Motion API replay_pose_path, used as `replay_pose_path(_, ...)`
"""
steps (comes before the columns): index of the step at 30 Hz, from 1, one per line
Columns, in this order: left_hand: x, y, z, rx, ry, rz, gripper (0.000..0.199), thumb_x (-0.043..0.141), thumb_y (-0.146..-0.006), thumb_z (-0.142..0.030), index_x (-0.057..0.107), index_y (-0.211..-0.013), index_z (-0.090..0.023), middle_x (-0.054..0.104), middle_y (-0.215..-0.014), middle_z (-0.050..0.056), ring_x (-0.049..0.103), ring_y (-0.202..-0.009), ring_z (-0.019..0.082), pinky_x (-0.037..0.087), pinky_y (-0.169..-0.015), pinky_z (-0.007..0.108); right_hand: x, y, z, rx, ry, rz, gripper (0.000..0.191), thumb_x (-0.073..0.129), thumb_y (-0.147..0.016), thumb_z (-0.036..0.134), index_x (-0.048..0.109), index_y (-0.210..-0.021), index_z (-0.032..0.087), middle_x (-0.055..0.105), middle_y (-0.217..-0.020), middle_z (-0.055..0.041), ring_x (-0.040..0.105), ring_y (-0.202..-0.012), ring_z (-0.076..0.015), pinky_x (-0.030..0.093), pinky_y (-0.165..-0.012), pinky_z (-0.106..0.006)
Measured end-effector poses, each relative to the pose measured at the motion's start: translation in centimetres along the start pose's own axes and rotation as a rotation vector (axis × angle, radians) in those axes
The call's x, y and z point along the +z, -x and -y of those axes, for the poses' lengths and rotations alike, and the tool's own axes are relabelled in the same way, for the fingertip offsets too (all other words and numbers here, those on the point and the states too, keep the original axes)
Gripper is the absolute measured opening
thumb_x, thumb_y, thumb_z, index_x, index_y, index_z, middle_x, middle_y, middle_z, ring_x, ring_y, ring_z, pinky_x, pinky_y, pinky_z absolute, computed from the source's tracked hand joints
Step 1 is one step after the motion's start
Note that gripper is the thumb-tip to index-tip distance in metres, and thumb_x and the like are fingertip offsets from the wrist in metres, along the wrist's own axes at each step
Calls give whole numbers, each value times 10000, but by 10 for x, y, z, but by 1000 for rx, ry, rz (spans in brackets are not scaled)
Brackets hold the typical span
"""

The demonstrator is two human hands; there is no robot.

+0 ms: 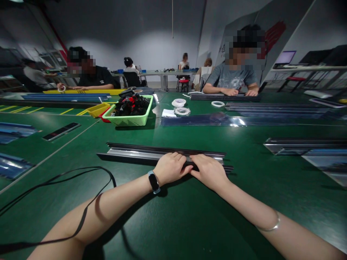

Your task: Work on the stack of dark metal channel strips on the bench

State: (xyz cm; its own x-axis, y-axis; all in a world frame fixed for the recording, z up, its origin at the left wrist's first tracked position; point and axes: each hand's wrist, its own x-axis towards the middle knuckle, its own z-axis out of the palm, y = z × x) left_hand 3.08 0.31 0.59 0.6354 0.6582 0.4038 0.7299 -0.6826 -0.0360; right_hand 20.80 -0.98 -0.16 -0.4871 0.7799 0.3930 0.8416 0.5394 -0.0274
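Well left of the grip lies a smartphone [61, 131]; farther off, left, a light-green plastic basket [127, 121]. The black channel profile [143, 155] lies under both hands, mostly leftward. The left hand [170, 168] curls over its near wall, a tape roll [179, 103] well beyond; the right hand [208, 171] clasps that wall alongside.

No wording can be read: the dark characters [222, 49] on the grey wall panel [242, 22] are too small, and the pale mark [102, 81] on a co-worker's black shirt [94, 77] is blurred.
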Motion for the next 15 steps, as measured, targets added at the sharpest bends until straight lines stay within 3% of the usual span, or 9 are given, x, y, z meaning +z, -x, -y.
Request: replay_pose_path(15,-3,-1,1,3,29,72,369,308,-852,-433,526,-820,-136,577,-783,59,540,-781,161,429,-708,296,-5,-2,2,25,27,31,237,536,-738,318,538,-943,198,580,-861,-26,537,-788,-162,374,-667,-262)
